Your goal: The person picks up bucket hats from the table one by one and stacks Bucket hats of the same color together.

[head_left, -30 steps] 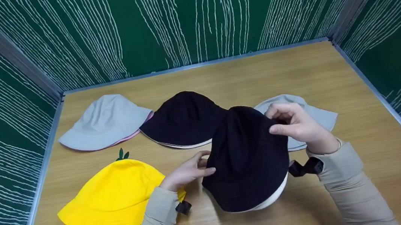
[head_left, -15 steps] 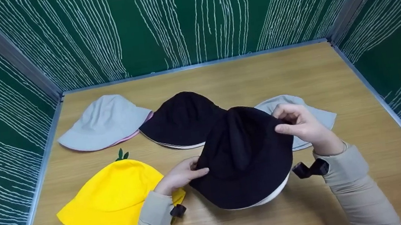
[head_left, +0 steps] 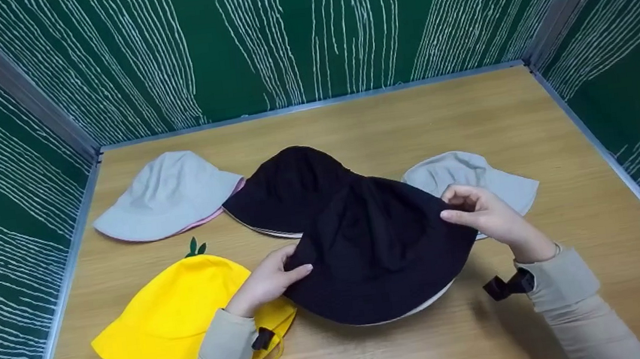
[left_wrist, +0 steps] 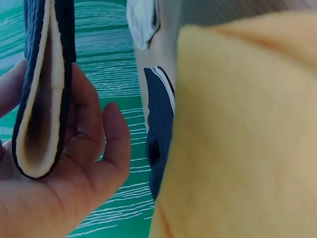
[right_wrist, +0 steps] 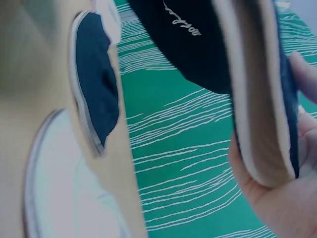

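Note:
Between the two hands a black bucket hat [head_left: 377, 257] with a cream lining is held above the table. The left hand [head_left: 274, 278] pinches its brim at the left, thumb on top. At the opposite side the right hand [head_left: 489, 211] grips the brim between thumb and fingers. In the left wrist view, the folded brim edge [left_wrist: 62, 94] shows its cream inside against the palm. White stitched lettering [right_wrist: 183, 22] on the hat appears in the right wrist view. Under the left forearm sits a yellow bucket hat [head_left: 173, 322] with green leaves on its crown, partly hidden.
Another black hat [head_left: 291, 189] lies behind the held one, partly covered by it. A light grey hat [head_left: 165, 197] with a pink underside lies at the back left. On the right is a pale grey hat [head_left: 507, 185]. Green walls [head_left: 303, 31] enclose the wooden table [head_left: 439, 112].
The hands have moved apart, the left to the left and the right slightly right and down. Between them the black hat has spread wider and its brim has risen a little in view.

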Motion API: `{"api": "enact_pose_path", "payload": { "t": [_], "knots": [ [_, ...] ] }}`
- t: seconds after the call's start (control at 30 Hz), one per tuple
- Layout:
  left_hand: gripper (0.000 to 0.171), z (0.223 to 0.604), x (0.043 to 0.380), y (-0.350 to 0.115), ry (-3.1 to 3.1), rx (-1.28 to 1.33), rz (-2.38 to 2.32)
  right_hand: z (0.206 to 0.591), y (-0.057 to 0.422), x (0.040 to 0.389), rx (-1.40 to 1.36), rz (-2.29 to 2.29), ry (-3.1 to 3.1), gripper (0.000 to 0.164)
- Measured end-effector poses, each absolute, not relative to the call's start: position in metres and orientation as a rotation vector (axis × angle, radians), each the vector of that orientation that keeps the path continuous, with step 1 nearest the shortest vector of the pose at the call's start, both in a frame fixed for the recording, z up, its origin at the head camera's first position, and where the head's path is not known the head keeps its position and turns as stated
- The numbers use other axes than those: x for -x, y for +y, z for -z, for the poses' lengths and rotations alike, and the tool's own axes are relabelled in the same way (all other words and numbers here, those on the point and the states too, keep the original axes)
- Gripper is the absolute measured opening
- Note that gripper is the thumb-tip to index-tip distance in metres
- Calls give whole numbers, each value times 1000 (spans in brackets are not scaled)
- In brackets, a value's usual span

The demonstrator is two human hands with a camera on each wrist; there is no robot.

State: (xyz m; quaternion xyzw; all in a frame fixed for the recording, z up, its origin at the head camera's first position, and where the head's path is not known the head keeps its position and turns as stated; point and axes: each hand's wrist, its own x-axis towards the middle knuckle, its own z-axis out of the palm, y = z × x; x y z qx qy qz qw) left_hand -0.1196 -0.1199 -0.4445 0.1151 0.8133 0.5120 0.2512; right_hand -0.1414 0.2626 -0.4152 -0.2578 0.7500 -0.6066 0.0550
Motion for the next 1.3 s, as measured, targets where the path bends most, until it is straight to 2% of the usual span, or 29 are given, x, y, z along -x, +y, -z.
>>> {"api": "enact_pose_path", "payload": {
  "t": [0.37,0.57,0.87,1.3],
  "knots": [
    [36,446,123,-116,2387,-297,-1099,454,264,141,510,1538,2405,15],
    [26,451,126,-109,2414,-413,-1066,464,269,140,403,1444,2416,18],
    [12,462,129,-100,2493,-463,-917,474,275,137,364,1307,2412,21],
    [11,467,130,-96,2485,-369,-863,480,274,138,332,1174,2450,22]
  ]
}}
